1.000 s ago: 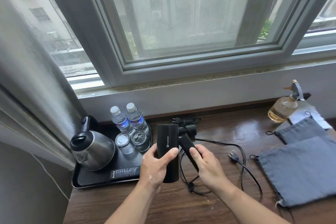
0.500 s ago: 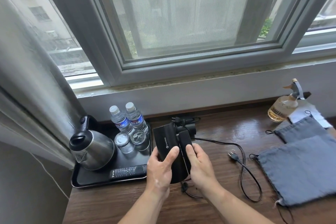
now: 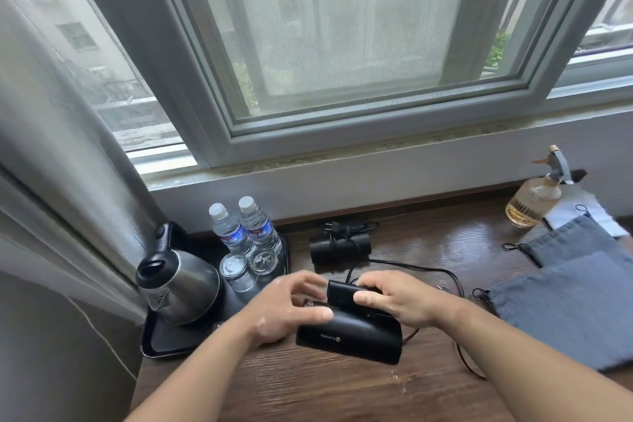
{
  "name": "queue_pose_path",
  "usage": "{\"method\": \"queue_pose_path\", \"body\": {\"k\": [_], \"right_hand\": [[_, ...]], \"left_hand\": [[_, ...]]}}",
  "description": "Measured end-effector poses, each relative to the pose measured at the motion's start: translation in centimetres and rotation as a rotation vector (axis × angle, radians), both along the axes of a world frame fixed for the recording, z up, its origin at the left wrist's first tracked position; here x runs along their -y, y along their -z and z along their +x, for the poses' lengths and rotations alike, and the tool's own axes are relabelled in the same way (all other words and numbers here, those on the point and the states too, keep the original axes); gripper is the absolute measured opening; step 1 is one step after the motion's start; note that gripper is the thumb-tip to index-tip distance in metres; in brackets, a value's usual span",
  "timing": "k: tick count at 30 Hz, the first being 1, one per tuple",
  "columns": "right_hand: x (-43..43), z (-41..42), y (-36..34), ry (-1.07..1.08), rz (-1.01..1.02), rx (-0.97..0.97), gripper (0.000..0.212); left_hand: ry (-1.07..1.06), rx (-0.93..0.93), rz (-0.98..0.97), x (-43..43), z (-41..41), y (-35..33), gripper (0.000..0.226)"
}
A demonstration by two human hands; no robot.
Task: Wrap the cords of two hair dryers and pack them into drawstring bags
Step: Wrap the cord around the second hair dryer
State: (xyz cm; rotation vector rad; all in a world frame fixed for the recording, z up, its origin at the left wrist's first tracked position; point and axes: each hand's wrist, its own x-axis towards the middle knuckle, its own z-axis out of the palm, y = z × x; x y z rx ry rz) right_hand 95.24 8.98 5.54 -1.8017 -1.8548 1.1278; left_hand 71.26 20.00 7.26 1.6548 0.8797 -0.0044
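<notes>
On dark wooden desk (image 3: 342,394), front edge: matte black folding hair dryer (image 3: 349,336) lies flat | my right hand (image 3: 400,301) clasps its folded handle | left hand (image 3: 291,310): thumb on barrel, fingers blurred, grip unclear | I judge shell rigid, slick, fairly hefty; hold barrel; loose black cord (image 3: 428,271) floppy

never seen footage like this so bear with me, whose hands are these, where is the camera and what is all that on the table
No machine here: these are a person's two bare hands, filmed by one wide-angle camera worn on the head, looking down at a wooden table under a window. The right hand grips the folded handle of a black hair dryer; the left hand lays its thumb on the body, fingers blurred. Its cord trails loose. Behind lies a second hair dryer, cord wrapped. Right: two grey drawstring bags, a spray bottle. Left: a tray with kettle, water bottles, glasses.
</notes>
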Motion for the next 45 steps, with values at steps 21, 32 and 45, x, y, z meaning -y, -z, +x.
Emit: {"method": "queue_pose_path", "body": {"k": [21,32,45], "right_hand": [[3.7,4.3,3.9,0.308,-0.055,-0.232,0.022],[6.1,7.8,7.6,0.5,-0.025,-0.017,0.019],[4.3,1.0,2.8,0.384,0.21,-0.131,0.012]], "left_hand": [[-0.312,0.161,-0.155,2.4,-2.0,2.8,0.055],[-0.527,0.2,-0.242,2.1,-2.5,4.6,0.055],[-0.717,0.182,-0.151,1.4,-1.6,5.4,0.062]]}}
